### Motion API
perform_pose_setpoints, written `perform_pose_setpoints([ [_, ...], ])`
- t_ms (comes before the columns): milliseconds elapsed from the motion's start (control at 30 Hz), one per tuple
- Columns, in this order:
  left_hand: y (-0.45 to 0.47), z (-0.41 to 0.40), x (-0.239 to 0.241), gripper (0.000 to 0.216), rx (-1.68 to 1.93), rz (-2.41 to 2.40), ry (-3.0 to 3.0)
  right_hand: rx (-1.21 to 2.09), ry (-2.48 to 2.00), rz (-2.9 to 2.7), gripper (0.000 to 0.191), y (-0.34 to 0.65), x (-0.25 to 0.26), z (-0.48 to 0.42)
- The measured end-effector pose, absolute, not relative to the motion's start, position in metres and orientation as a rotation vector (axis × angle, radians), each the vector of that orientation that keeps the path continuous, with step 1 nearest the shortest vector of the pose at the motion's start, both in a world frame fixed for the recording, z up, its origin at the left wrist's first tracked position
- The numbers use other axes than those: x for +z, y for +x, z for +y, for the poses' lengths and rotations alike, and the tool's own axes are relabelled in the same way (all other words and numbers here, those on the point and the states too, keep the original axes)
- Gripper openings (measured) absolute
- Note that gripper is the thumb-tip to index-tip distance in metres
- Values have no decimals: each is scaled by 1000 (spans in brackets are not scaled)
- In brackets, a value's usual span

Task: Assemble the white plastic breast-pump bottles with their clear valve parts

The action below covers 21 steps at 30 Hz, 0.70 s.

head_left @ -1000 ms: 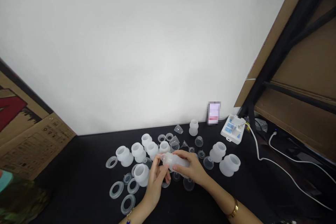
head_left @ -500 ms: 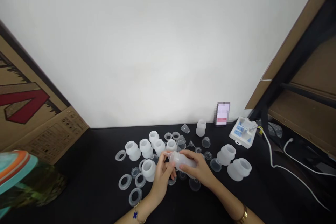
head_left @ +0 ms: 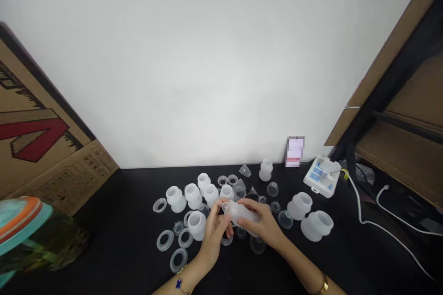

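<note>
A translucent white baby bottle (head_left: 244, 212) lies tilted between both hands, its clear nipple end pointing left. My right hand (head_left: 263, 222) is wrapped round the bottle's body. The fingers of my left hand (head_left: 215, 230) close on the collar and nipple end. Left of my hands stand several white bottle bodies (head_left: 176, 199), with translucent collar rings (head_left: 165, 240) lying about them. Clear nipples (head_left: 285, 219) and small clear caps (head_left: 272, 189) lie around and behind my right hand. Part of the pieces under my hands is hidden.
Two larger white bottle bodies (head_left: 317, 226) are at the right. Behind them sit a white power strip (head_left: 322, 175) with a cable (head_left: 360, 203) and a propped phone (head_left: 295, 151). A cardboard box (head_left: 38, 147) and a large jar with an orange-and-teal lid (head_left: 24, 221) stand at the left.
The view has shifted very slightly. Both hands keep hold of the baby bottle in nearly the same place, and the pieces on the table look unmoved.
</note>
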<state>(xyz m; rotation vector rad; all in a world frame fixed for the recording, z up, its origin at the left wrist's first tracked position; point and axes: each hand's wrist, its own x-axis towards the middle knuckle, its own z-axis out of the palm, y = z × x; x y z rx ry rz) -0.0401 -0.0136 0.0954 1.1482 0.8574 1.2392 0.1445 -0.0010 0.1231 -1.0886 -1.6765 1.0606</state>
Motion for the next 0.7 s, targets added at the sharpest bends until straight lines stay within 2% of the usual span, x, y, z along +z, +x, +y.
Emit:
perform_pose_setpoints([
  [267,-40,-13,96,48,1225,881,1145,1080,-1076,-1678,41,144,122,-1],
  [700,-41,-14,101,47,1208,889,1152,1071,-1098,-1691,40,145,123,0],
])
